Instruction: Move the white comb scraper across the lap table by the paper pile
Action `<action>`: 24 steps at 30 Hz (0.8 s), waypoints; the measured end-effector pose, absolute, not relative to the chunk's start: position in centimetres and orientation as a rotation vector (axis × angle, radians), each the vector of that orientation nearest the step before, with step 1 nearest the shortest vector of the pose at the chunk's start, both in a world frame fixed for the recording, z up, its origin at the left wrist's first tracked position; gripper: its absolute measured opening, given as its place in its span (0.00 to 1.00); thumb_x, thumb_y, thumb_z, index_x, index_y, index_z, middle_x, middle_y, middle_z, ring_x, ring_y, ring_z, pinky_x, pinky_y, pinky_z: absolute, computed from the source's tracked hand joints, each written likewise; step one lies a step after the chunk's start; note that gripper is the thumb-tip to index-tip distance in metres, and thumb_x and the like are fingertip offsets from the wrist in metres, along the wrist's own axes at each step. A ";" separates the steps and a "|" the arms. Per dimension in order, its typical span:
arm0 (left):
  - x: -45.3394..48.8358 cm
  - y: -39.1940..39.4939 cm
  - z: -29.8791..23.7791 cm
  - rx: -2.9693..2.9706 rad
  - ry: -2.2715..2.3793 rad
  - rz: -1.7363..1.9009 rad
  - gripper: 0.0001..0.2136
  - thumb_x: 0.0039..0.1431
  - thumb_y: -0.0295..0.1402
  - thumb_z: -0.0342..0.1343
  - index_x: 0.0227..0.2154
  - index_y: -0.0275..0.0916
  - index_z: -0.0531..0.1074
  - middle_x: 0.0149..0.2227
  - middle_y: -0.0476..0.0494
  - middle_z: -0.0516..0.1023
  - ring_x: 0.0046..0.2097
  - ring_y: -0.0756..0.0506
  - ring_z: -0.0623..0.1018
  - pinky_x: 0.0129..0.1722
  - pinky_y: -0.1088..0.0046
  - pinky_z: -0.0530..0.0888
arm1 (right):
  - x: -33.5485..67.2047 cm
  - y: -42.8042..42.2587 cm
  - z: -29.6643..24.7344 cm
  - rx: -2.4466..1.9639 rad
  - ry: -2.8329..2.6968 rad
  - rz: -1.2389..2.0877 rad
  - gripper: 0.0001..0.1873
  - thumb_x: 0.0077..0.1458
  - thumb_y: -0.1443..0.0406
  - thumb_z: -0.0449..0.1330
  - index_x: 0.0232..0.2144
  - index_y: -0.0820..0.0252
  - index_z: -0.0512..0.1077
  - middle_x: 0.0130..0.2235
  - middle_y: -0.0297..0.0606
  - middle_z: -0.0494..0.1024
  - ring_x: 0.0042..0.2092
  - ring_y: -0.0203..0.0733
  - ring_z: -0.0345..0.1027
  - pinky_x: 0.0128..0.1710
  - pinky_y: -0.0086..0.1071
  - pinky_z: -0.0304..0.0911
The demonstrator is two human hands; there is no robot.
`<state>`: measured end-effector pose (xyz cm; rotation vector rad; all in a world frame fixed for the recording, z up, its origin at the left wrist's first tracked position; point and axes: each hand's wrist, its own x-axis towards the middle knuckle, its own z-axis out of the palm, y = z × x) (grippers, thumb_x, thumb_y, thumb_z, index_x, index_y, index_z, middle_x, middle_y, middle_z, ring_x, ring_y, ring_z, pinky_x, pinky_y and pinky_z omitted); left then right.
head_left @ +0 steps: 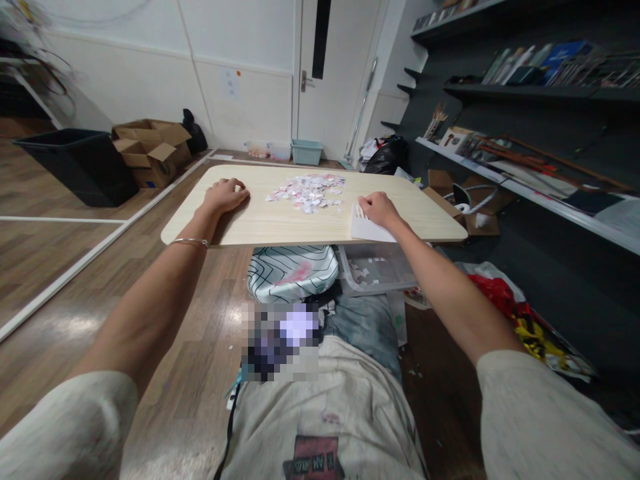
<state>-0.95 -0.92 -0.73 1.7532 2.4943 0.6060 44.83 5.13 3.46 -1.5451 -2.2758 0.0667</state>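
Note:
A loose pile of small paper scraps (313, 192), white with some pink, lies at the middle of a pale wooden tabletop (290, 230). On the tabletop's left side rests my left hand (226, 196), its fingers curled inward; whatever they may hold is hidden. My right hand (380, 208) is closed at the upper edge of a white sheet (369, 230) near the right front of the table. Narrow light strips show beside its fingers, and the hand covers part of the sheet. The scraps lie between my two hands, touching neither.
Below the table's front edge are a patterned cushion (293, 273) and a clear plastic bin (383, 267) with paper bits inside. A black bin (80, 167) and cardboard boxes (153, 150) stand at left. Dark shelves (525, 100) line the right wall. A teal basket (307, 153) sits behind.

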 end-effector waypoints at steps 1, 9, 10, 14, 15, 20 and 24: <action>-1.0 -0.9 -0.7 1.754 2.493 0.609 0.33 0.71 0.54 0.59 0.71 0.42 0.84 0.72 0.24 0.81 0.74 0.20 0.79 0.76 0.40 0.75 | 44.8 5.1 3.4 -1.551 -2.274 0.054 0.34 0.80 0.65 0.59 0.18 0.49 0.58 0.21 0.34 0.63 0.31 0.44 0.59 0.38 0.40 0.51; -0.9 -1.0 -0.8 1.768 2.492 0.608 0.32 0.71 0.49 0.56 0.70 0.41 0.85 0.71 0.23 0.81 0.73 0.21 0.79 0.76 0.41 0.75 | 44.5 5.3 3.7 -1.604 -2.344 -0.007 0.31 0.81 0.63 0.58 0.20 0.51 0.64 0.26 0.39 0.74 0.34 0.45 0.65 0.40 0.39 0.54; -0.9 -1.0 -0.8 1.766 2.493 0.606 0.32 0.71 0.48 0.56 0.70 0.40 0.85 0.71 0.23 0.81 0.73 0.21 0.79 0.76 0.41 0.75 | 44.6 5.4 3.8 -1.611 -2.353 -0.019 0.31 0.81 0.62 0.58 0.21 0.52 0.66 0.27 0.41 0.76 0.35 0.46 0.67 0.41 0.39 0.55; -0.6 -1.2 -0.6 1.757 2.495 0.613 0.32 0.70 0.49 0.57 0.70 0.41 0.85 0.71 0.25 0.82 0.74 0.21 0.79 0.75 0.42 0.76 | 45.4 6.0 5.3 -1.687 -2.305 -0.119 0.31 0.85 0.52 0.55 0.28 0.55 0.78 0.37 0.50 0.86 0.43 0.52 0.78 0.48 0.39 0.65; -0.6 -1.3 -0.6 1.757 2.496 0.616 0.32 0.69 0.49 0.58 0.70 0.41 0.84 0.71 0.25 0.82 0.74 0.21 0.78 0.75 0.42 0.75 | 45.7 6.2 6.0 -1.717 -2.278 -0.161 0.31 0.85 0.48 0.55 0.32 0.57 0.81 0.41 0.53 0.88 0.46 0.56 0.81 0.51 0.40 0.67; -0.6 -1.1 -0.7 1.743 2.495 0.616 0.32 0.70 0.49 0.58 0.71 0.41 0.84 0.73 0.25 0.80 0.75 0.22 0.78 0.76 0.44 0.75 | 47.4 6.9 9.1 -1.738 -2.131 -0.431 0.37 0.83 0.39 0.55 0.55 0.65 0.87 0.56 0.69 0.89 0.61 0.71 0.83 0.61 0.52 0.74; -0.8 -0.9 -0.9 1.740 2.487 0.620 0.32 0.70 0.49 0.57 0.72 0.42 0.83 0.73 0.26 0.80 0.75 0.22 0.78 0.76 0.43 0.74 | 47.9 5.7 10.3 -1.660 -2.313 -0.515 0.31 0.85 0.47 0.55 0.61 0.68 0.84 0.58 0.71 0.88 0.60 0.70 0.84 0.60 0.51 0.75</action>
